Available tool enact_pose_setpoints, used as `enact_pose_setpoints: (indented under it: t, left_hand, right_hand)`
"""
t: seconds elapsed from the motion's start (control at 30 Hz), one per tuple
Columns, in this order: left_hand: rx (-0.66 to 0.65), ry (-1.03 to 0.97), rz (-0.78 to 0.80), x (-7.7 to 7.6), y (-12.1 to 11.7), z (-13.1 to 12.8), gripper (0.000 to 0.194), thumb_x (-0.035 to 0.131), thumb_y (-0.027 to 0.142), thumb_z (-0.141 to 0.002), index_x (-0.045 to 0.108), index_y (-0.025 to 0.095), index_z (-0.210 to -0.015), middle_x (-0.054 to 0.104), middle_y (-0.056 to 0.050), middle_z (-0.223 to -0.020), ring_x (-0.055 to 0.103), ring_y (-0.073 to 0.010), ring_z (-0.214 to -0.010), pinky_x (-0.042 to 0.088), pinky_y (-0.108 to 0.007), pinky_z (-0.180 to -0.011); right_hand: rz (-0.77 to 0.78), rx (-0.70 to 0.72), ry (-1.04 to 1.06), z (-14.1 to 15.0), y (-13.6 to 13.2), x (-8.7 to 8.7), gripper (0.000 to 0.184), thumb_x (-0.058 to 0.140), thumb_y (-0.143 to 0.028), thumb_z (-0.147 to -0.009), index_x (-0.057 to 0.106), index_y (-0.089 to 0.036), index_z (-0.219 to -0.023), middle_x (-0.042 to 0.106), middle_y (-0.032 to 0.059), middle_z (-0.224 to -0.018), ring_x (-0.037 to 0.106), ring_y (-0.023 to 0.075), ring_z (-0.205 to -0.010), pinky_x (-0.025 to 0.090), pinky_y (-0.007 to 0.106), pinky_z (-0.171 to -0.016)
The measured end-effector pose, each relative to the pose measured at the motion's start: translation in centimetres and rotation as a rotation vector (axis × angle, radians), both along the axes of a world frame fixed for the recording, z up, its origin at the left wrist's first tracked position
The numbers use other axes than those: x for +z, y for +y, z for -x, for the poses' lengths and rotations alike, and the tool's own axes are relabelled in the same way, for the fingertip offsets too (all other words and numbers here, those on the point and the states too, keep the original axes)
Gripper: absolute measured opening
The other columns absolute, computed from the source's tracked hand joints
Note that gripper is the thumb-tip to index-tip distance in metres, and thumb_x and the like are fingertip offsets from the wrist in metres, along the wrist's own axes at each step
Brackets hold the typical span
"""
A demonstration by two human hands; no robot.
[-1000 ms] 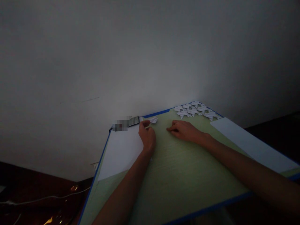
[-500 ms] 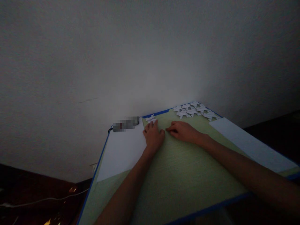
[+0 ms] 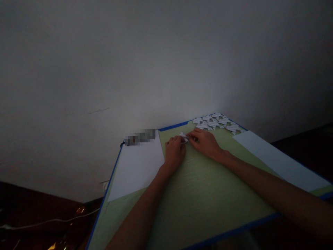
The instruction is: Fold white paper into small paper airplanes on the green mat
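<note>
A small folded white paper figure (image 3: 184,136) is between my two hands, just above or on the green tabletop (image 3: 208,187). My left hand (image 3: 175,150) grips its left side, fingers curled round it. On its right side, the thumb and fingertips of my right hand (image 3: 204,140) pinch the paper. My fingers hide part of the figure. Several similar folded paper figures (image 3: 213,124) lie in rows at the table's far right corner, beyond my right hand.
White paper sheets (image 3: 135,170) lie on the left of the table, with a blurred-out item (image 3: 140,137) at their far edge. More white sheets (image 3: 281,161) lie along the right edge. A wall (image 3: 166,69) rises behind the table. A white cable (image 3: 52,220) runs at lower left.
My left hand let the paper figure rest near the back edge, then brought it right and nearer to my right hand. My right hand moved slightly and now pinches it too.
</note>
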State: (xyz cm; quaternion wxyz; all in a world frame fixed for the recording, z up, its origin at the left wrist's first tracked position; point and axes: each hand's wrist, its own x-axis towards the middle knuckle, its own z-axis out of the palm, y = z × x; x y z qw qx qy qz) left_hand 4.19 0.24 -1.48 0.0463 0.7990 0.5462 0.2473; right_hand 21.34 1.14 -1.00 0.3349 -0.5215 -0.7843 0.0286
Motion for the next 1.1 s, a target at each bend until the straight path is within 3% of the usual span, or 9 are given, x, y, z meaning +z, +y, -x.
enact_pose_setpoints:
  t: [0.13, 0.23, 0.33, 0.47, 0.7, 0.87, 1.1]
  left_hand:
    - [-0.053, -0.092, -0.019, -0.3, 0.3, 0.2, 0.017, 0.054, 0.008, -0.091, 0.061, 0.022, -0.097, 0.071, -0.006, -0.107, 0.061, -0.0252, -0.109, 0.044, -0.04, -0.094]
    - [-0.065, -0.167, -0.032, -0.6, 0.6, 0.4, 0.018, 0.054, 0.006, -0.09, 0.059, 0.023, -0.094, 0.072, -0.006, -0.102, 0.064, -0.0243, -0.103, 0.047, -0.039, -0.092]
    - [-0.064, -0.252, -0.033, -0.9, 0.9, 0.6, 0.018, 0.052, 0.006, -0.091, 0.059, 0.022, -0.094, 0.072, -0.005, -0.098, 0.066, -0.0223, -0.095, 0.05, -0.036, -0.088]
    - [-0.069, -0.302, -0.049, -1.1, 1.1, 0.5, 0.017, 0.056, 0.007, -0.089, 0.06, 0.022, -0.097, 0.073, -0.006, -0.099, 0.067, -0.0221, -0.094, 0.051, -0.036, -0.089]
    - [-0.086, -0.26, -0.022, -0.6, 0.7, 0.4, 0.038, 0.063, 0.002, -0.078, 0.062, 0.022, -0.11, 0.074, -0.007, -0.107, 0.066, -0.0251, -0.104, 0.049, -0.043, -0.098]
    - [-0.098, -0.352, 0.033, -0.5, 0.8, 0.4, 0.049, 0.064, 0.001, -0.075, 0.06, 0.024, -0.117, 0.074, -0.004, -0.104, 0.068, -0.0227, -0.102, 0.05, -0.04, -0.098]
    - [-0.101, -0.338, -0.01, -0.7, 0.5, 0.5, 0.055, 0.066, 0.004, -0.077, 0.057, 0.025, -0.127, 0.071, -0.006, -0.113, 0.063, -0.0257, -0.113, 0.047, -0.044, -0.101]
  right_hand:
    - [-0.075, 0.046, 0.02, -0.6, 0.8, -0.7, 0.032, 0.06, -0.018, -0.089, 0.075, -0.019, -0.118, 0.065, 0.0108, -0.111, 0.059, 0.0252, -0.108, 0.046, 0.037, -0.096]
    - [-0.023, 0.08, -0.029, -0.8, 1.2, -1.4, 0.058, 0.065, -0.019, -0.084, 0.06, -0.019, -0.142, 0.06, 0.0146, -0.126, 0.054, 0.0299, -0.118, 0.043, 0.044, -0.102]
    - [0.068, 0.119, -0.037, -0.8, 1.4, -2.0, 0.064, 0.06, -0.017, -0.088, 0.05, -0.018, -0.151, 0.061, 0.0152, -0.128, 0.055, 0.0291, -0.118, 0.043, 0.045, -0.102]
    - [0.099, 0.172, -0.041, -0.8, 1.6, -2.0, 0.053, 0.056, -0.012, -0.09, 0.058, -0.015, -0.143, 0.067, 0.0143, -0.12, 0.056, 0.0277, -0.116, 0.042, 0.043, -0.103]
    - [0.091, 0.183, 0.018, -0.8, 1.7, -1.5, 0.039, 0.062, -0.018, -0.091, 0.066, -0.015, -0.13, 0.072, 0.0128, -0.114, 0.063, 0.0241, -0.106, 0.046, 0.037, -0.096]
    - [0.16, 0.151, 0.188, -0.9, 1.9, -1.3, 0.037, 0.063, -0.02, -0.09, 0.069, -0.016, -0.126, 0.076, 0.0074, -0.094, 0.067, 0.0191, -0.083, 0.049, 0.032, -0.08]
    - [0.266, 0.183, 0.517, -1.2, 3.1, -1.8, 0.038, 0.064, -0.029, -0.084, 0.07, -0.015, -0.119, 0.068, -0.0006, -0.072, 0.061, 0.0152, -0.065, 0.047, 0.027, -0.063]
